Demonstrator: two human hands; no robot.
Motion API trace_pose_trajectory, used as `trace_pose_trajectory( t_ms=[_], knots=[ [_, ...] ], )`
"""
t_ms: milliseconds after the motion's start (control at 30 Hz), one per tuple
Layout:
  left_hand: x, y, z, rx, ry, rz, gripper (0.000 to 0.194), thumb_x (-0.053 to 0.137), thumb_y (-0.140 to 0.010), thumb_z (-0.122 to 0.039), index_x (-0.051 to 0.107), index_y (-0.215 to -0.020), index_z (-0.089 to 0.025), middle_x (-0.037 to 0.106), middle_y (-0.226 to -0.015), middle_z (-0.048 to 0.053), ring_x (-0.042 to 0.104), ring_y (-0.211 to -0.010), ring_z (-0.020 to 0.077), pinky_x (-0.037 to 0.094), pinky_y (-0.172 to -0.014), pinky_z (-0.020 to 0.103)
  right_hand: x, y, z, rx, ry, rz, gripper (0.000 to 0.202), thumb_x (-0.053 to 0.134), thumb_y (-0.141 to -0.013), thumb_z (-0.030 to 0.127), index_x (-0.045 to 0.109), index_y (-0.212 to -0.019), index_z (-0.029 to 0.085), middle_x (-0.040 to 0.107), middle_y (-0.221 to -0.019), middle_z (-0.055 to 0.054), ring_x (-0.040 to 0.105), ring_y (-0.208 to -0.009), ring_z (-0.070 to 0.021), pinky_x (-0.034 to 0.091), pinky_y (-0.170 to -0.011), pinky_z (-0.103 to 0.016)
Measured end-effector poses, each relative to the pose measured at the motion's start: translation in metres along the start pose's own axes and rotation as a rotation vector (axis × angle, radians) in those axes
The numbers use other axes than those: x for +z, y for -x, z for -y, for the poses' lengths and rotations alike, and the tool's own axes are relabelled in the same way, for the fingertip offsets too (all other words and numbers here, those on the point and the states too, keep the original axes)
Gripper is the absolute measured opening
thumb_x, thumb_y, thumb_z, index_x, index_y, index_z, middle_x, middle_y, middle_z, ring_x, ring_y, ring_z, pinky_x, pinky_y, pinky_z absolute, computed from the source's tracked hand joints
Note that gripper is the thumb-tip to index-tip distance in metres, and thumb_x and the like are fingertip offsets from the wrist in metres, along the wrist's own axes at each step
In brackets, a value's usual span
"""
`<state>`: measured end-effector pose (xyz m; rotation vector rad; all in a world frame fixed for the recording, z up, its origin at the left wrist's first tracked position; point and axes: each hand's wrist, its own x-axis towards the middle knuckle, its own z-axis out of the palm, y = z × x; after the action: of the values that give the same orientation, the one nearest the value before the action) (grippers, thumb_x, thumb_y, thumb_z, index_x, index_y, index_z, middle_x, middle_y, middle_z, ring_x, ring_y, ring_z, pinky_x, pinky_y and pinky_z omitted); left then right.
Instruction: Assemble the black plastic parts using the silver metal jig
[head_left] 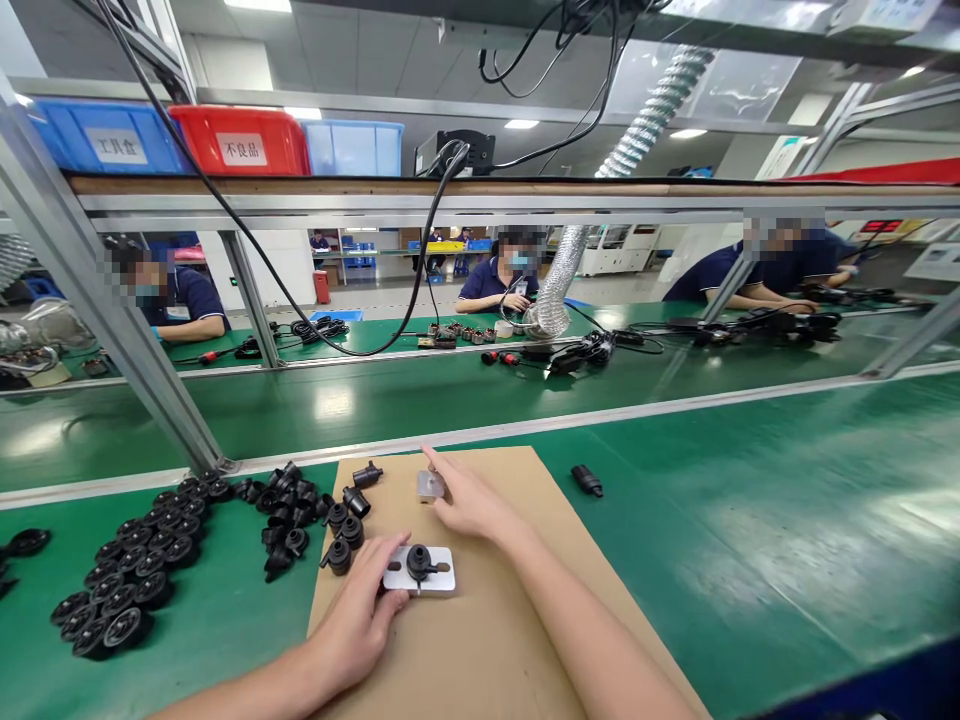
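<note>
My left hand (358, 620) rests on the cardboard sheet (480, 640) with its fingers curled against the left edge of a flat metal plate (420, 572), steadying it. A black plastic fitting (418, 562) sits upright in the middle of that plate. My right hand (469, 500) reaches further up the sheet, fingers loosely together and laid over a small metal block (430, 485); I think the fingertips touch it, though the view is too small to be sure whether I am gripping it or only pressing on it.

Just left of the sheet, more black fittings (300, 505) lie in a loose heap, some spilling onto the cardboard. Further left, round black caps (127, 590) lie packed close together on the green table (750, 540). One single black piece (587, 480) lies alone to the right of the sheet. Across the conveyor belt (450, 400), other people in dark blue shirts sit at work.
</note>
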<state>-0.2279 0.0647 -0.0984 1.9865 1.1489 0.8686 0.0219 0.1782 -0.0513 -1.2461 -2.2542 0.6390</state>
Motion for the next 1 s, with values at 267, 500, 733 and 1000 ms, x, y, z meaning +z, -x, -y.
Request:
trace_pose_trajectory(
  t_ms=[267,500,733,1000],
  knots=[
    [0.001,-0.002,0.006,-0.005,-0.021,-0.059,0.055,0.05,-0.101,-0.016,0.048,-0.154,-0.031,0.053,-0.159,0.011,0.048,-0.149,0.0318,0.037,-0.127,0.059,-0.013,0.001,-0.011,0.018,-0.039,0.07,0.096,0.071,-0.078,0.018,0.031,-0.165,0.026,0.064,-0.13,-0.011,0.061,-0.114,-0.0279,0.049,-0.102,-0.043],
    [0.002,-0.003,0.011,-0.049,-0.011,-0.061,0.057,0.048,-0.103,-0.02,0.043,-0.158,-0.033,0.051,-0.162,0.009,0.047,-0.151,0.031,0.036,-0.128,0.059,-0.041,0.015,-0.003,0.024,-0.185,0.167,0.087,0.077,-0.071,0.017,0.05,-0.154,0.022,0.069,-0.122,-0.009,0.066,-0.094,-0.0223,0.055,-0.085,-0.036],
    [0.004,-0.005,0.012,-0.028,0.022,-0.067,0.06,0.047,-0.104,-0.019,0.037,-0.162,-0.031,0.044,-0.167,0.01,0.041,-0.155,0.0313,0.033,-0.129,0.058,-0.045,0.025,0.039,-0.145,-0.457,0.286,0.085,0.085,-0.077,0.025,0.049,-0.154,0.027,0.063,-0.14,-0.01,0.065,-0.109,-0.0229,0.056,-0.092,-0.035],
    [0.003,-0.006,0.009,-0.013,0.036,-0.052,0.059,0.045,-0.106,-0.023,0.032,-0.164,-0.033,0.042,-0.169,0.008,0.038,-0.157,0.0294,0.03,-0.13,0.058,-0.04,0.025,0.051,-0.3,-0.252,0.39,0.063,0.069,-0.085,0.011,0.062,-0.145,0.027,0.071,-0.13,-0.008,0.062,-0.115,-0.0259,0.049,-0.1,-0.038]
  ],
)
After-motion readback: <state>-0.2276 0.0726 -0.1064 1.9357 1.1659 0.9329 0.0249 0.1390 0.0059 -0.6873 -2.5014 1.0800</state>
